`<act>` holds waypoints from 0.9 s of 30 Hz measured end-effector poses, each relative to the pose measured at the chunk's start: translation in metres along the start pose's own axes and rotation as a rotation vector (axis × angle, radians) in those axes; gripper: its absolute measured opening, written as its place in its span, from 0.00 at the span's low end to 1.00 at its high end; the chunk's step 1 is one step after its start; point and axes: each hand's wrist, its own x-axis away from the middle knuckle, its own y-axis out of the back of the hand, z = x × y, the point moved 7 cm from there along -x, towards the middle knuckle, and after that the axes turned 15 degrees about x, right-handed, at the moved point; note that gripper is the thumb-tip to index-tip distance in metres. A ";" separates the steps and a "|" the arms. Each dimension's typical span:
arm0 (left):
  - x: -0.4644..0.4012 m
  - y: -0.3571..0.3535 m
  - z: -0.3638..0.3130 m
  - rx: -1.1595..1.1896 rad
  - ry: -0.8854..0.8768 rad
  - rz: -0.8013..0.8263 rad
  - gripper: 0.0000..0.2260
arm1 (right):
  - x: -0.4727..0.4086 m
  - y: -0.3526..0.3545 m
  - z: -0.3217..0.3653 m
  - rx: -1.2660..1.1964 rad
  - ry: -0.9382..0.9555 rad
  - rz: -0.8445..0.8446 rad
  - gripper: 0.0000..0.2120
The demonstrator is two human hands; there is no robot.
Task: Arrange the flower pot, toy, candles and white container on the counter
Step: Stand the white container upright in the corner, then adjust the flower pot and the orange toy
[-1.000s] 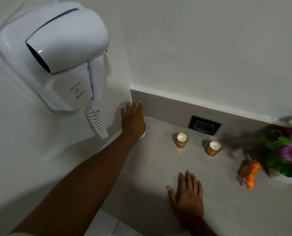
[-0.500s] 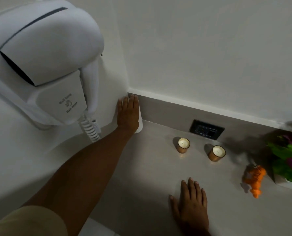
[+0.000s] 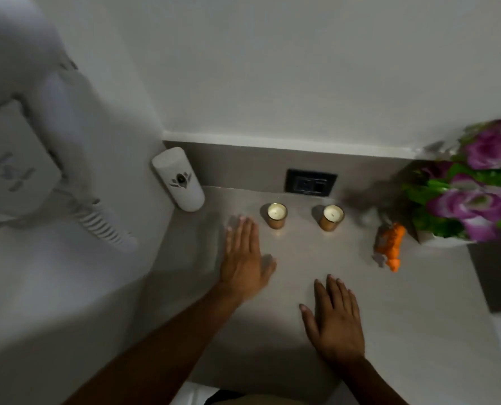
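Observation:
The white container [image 3: 179,179] with a dark leaf emblem stands in the back left corner of the grey counter [image 3: 418,317], against the wall. Two small copper candles [image 3: 277,215] [image 3: 332,217] sit side by side in front of the socket. An orange toy [image 3: 389,245] lies to their right, beside the flower pot [image 3: 474,182] with purple flowers and green leaves. My left hand [image 3: 243,258] is open, flat over the counter just left of the first candle, holding nothing. My right hand [image 3: 335,320] rests flat and open nearer the front edge.
A white wall-mounted hair dryer [image 3: 18,159] with a coiled cord [image 3: 103,223] hangs on the left wall. A black wall socket [image 3: 311,182] sits in the backsplash behind the candles. A dark flat item [image 3: 497,273] lies at the right edge.
My left hand has let go of the white container in the corner and pulled back toward me. The container now stands uncovered. My right hand stayed flat on the counter.

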 end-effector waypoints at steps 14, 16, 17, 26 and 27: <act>0.014 -0.135 -0.108 -0.024 -0.162 0.396 0.43 | 0.019 0.066 -0.195 -0.451 -0.674 -0.377 0.35; 0.017 -0.132 -0.098 -0.031 -0.157 0.373 0.43 | 0.000 0.071 -0.229 -0.519 -0.827 -0.415 0.41; 0.019 -0.126 -0.088 -0.036 -0.143 0.372 0.43 | -0.015 0.074 -0.235 -0.549 -0.841 -0.409 0.45; 0.027 -0.111 -0.056 -0.042 -0.068 0.355 0.45 | -0.110 0.090 -0.260 -0.792 -0.745 -0.436 0.46; 0.026 -0.111 -0.057 -0.038 -0.066 0.358 0.45 | -0.111 0.090 -0.261 -0.781 -0.752 -0.441 0.43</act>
